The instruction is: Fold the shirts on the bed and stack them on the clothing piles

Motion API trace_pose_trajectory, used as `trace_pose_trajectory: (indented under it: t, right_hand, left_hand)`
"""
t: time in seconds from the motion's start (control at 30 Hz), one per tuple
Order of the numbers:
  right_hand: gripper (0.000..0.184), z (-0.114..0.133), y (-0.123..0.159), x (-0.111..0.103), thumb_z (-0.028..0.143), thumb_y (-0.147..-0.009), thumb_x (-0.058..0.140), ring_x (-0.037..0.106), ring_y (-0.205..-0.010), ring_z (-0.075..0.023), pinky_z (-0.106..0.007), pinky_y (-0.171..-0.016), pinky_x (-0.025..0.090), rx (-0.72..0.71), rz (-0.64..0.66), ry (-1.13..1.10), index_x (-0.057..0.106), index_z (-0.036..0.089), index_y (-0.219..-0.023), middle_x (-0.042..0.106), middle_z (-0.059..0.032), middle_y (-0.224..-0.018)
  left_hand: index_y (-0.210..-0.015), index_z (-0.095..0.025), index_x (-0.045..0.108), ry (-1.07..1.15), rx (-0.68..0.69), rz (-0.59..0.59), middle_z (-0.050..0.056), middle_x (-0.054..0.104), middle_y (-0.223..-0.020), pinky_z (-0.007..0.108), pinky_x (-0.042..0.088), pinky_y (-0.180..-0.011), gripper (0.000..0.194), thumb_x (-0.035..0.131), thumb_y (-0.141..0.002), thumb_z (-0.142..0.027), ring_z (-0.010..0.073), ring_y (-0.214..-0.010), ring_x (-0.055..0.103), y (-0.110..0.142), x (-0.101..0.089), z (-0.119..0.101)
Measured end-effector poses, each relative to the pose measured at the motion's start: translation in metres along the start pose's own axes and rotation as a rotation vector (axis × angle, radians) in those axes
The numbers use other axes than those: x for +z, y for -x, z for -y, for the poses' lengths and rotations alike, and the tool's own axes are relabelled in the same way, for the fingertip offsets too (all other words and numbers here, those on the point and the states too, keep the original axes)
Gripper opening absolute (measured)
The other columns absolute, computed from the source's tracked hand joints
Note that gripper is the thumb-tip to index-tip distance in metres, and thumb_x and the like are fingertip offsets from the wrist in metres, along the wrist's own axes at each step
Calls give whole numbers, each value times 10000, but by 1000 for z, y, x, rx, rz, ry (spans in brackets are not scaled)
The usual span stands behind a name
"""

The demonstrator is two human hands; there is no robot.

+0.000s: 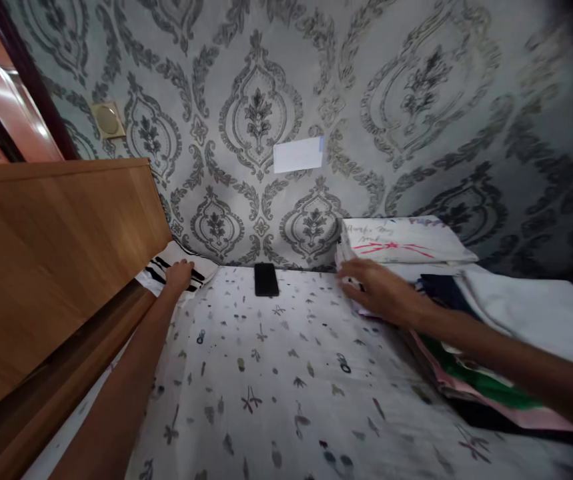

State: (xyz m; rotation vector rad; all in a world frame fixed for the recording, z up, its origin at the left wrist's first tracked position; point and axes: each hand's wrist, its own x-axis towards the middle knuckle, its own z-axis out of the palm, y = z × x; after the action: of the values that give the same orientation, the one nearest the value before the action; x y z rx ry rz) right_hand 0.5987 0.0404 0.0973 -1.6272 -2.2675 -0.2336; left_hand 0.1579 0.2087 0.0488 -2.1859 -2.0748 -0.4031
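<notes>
At the far left corner of the bed, my left hand is on a folded white garment with black stripes, its fingers curled onto the cloth. My right hand is against the near left side of a pile of folded clothes, thumb and fingers apart. A white folded shirt with red print and grey lettering tops that pile. The underside of the right fingers is hidden.
A black phone lies on the patterned white bedsheet near the wall. More folded clothes are stacked under my right forearm. A wooden headboard borders the left. The patterned wall carries a white paper and a switch.
</notes>
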Motion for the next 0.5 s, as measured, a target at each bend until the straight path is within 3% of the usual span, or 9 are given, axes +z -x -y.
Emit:
trace_pose_trajectory:
  t: [0.13,0.27,0.4,0.47,0.5]
  right_hand:
    - [294,61,23,26,350,-894,508,654,-1069,-295,-451,-946,526,-49,6,-339,692,211,-1076,699,-127,-1139]
    - [494,120,13,46,501,-866,579,641,-1097,-292,-439,-908,551,169,171,-832,607,203,-1259,646,-150,-1247]
    - [946,181,-9,56,615,-784,673,570,-1227,-311,-411,-867,577,515,263,-1354,269,218,-1542,420,-209,-1497]
    - [1059,207,-12,59,646,-726,717,555,-1246,-332,-420,-820,593,586,302,-1524,198,257,-1564,381,-202,-1532]
    - [1056,217,-10,60,650,-707,730,557,-1244,-341,-434,-812,594,566,289,-1569,225,273,-1555,414,-186,-1517]
  left_hand:
    - [-1088,-156,669,53,-43,-129,163,679,-1065,351,462,-842,315,405,-914,-151,291,-1071,619,-6,-27,-5]
    - [-1112,-172,642,120,-4,-288,123,699,-1034,305,449,-806,323,360,-973,-243,257,-1031,638,-5,-88,-20]
    - [-889,-146,653,470,302,-487,44,700,-860,263,453,-735,277,410,-966,-255,188,-864,643,18,-162,-59]
    - [-824,-136,637,750,481,-495,16,689,-797,252,461,-703,276,451,-965,-284,164,-811,638,43,-199,-87]
    - [-844,-134,635,869,524,-443,10,693,-808,247,466,-695,278,459,-972,-308,156,-809,644,59,-217,-102]
